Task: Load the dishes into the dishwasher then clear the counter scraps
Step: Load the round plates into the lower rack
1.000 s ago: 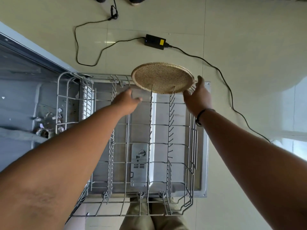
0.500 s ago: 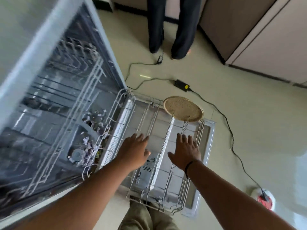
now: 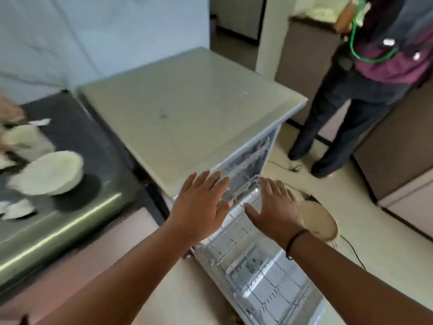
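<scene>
well, both hands hang above the pulled-out rack with nothing in them; the left hand (image 3: 199,205) has its fingers straight and a little spread, tips toward the open dishwasher (image 3: 192,113), and the right hand (image 3: 273,209) lies the same way, fingers apart, thumb out to the left; neither touches anything, as far as the blur allows; the lower rack (image 3: 257,273) runs from under the palms toward the bottom of the view, and a speckled brown plate (image 3: 318,221) stands in it just right of the right hand; the dishes yet to be loaded lie well off to the left on the dark counter (image 3: 77,141); the nearest is a white bowl (image 3: 46,172), smeared by motion, with white scraps (image 3: 17,208) near the counter's front edge; so the left hand is the nearer one, and the reach would go leftward across the dishwasher top; a second person (image 3: 365,85) stands beyond on the right.
</scene>
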Motion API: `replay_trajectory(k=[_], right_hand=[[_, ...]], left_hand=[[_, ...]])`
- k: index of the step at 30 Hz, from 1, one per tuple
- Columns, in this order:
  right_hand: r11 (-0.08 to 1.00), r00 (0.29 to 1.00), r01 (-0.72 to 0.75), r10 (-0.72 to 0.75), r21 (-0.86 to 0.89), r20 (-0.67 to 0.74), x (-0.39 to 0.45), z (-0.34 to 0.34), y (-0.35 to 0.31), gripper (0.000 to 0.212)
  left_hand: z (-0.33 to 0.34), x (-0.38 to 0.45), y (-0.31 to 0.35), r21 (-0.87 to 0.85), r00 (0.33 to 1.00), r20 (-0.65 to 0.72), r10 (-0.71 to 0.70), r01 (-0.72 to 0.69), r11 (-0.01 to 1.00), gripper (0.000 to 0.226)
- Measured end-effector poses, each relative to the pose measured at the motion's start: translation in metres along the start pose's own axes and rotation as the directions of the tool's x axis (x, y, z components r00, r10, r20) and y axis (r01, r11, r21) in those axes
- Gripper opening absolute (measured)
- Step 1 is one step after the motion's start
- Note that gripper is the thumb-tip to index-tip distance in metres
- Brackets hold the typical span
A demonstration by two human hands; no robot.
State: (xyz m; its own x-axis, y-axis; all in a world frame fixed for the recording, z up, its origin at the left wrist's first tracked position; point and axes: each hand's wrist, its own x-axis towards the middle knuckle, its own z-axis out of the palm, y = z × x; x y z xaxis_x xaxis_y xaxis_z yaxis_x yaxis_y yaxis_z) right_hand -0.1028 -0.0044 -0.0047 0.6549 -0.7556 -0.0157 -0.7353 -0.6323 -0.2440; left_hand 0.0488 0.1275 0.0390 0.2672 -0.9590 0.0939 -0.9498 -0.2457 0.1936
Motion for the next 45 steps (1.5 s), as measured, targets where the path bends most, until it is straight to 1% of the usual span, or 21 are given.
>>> replay_trajectory(k=[2,4,7,9,13,15,17,18,22,25,28,31,35,37,39,41,45], right_hand=[[0.986,0.984,0.163,-0.164,-0.03,-0.062,-0.015,-0.022,-0.055,0.077],[0.956,0.949,0.293,-0.294,-0.03,-0.109,-0.027,-0.038,-0.111,0.073],[0.869,0.855,0.493,-0.493,-0.042,-0.163,-0.049,-0.05,-0.214,0.069],[0.801,0.787,0.599,-0.588,-0.001,-0.186,-0.066,-0.053,-0.28,0.069],[0.6,0.599,0.797,-0.771,0.071,-0.215,-0.109,-0.052,-0.41,0.064],[0.512,0.521,0.853,-0.826,0.101,-0.216,-0.129,-0.05,-0.463,0.063],[0.432,0.449,0.893,-0.873,0.126,-0.192,-0.147,-0.044,-0.513,0.066],[0.397,0.418,0.907,-0.89,0.14,-0.181,-0.155,-0.041,-0.536,0.067],[0.275,0.316,0.934,-0.933,0.228,-0.173,-0.175,-0.023,-0.609,0.065],[0.193,0.241,0.941,-0.958,0.276,-0.152,-0.178,-0.008,-0.658,0.066],[0.129,0.173,0.945,-0.977,0.3,-0.127,-0.171,0.005,-0.706,0.065],[0.099,0.134,0.937,-0.988,0.336,-0.083,-0.166,0.017,-0.748,0.065],[0.042,0.06,0.913,-0.998,0.406,-0.031,-0.173,0.032,-0.803,0.062],[0.042,0.039,0.884,-0.999,0.466,0.015,-0.183,0.041,-0.826,0.061],[0.082,0.044,0.841,-0.996,0.535,0.084,-0.195,0.049,-0.846,0.063],[0.112,0.039,0.801,-0.99,0.587,0.135,-0.209,0.058,-0.868,0.064],[0.208,0.051,0.729,-0.967,0.652,0.251,-0.234,0.078,-0.912,0.066]], left_hand=[[-0.042,-0.052,-0.023,0.024,0.993,-0.082,-0.079,0.081,0.996,0.059],[-0.076,-0.106,-0.048,0.037,0.974,-0.141,-0.177,0.184,0.982,0.061],[-0.123,-0.2,-0.092,0.06,0.908,-0.222,-0.355,0.376,0.925,0.063],[-0.147,-0.255,-0.117,0.047,0.836,-0.276,-0.474,0.504,0.862,0.064],[-0.182,-0.364,-0.154,-0.018,0.645,-0.378,-0.664,0.712,0.702,0.064],[-0.191,-0.408,-0.169,-0.039,0.556,-0.403,-0.727,0.783,0.621,0.064],[-0.198,-0.448,-0.183,-0.085,0.441,-0.42,-0.793,0.851,0.518,0.064],[-0.201,-0.465,-0.191,-0.099,0.39,-0.429,-0.815,0.877,0.471,0.064],[-0.209,-0.515,-0.223,-0.132,0.234,-0.419,-0.877,0.94,0.314,0.063],[-0.221,-0.537,-0.255,-0.144,0.159,-0.408,-0.899,0.961,0.235,0.064],[-0.234,-0.548,-0.29,-0.173,0.071,-0.429,-0.901,0.972,0.159,0.064],[-0.246,-0.56,-0.316,-0.195,0.002,-0.426,-0.905,0.976,0.095,0.063],[-0.254,-0.588,-0.339,-0.231,-0.126,-0.44,-0.889,0.973,-0.024,0.061],[-0.253,-0.606,-0.344,-0.213,-0.171,-0.43,-0.886,0.973,-0.084,0.06],[-0.251,-0.623,-0.349,-0.181,-0.195,-0.392,-0.899,0.974,-0.133,0.06],[-0.251,-0.645,-0.358,-0.188,-0.232,-0.374,-0.898,0.967,-0.172,0.06],[-0.25,-0.696,-0.388,-0.342,-0.347,-0.326,-0.879,0.91,-0.232,0.056]])
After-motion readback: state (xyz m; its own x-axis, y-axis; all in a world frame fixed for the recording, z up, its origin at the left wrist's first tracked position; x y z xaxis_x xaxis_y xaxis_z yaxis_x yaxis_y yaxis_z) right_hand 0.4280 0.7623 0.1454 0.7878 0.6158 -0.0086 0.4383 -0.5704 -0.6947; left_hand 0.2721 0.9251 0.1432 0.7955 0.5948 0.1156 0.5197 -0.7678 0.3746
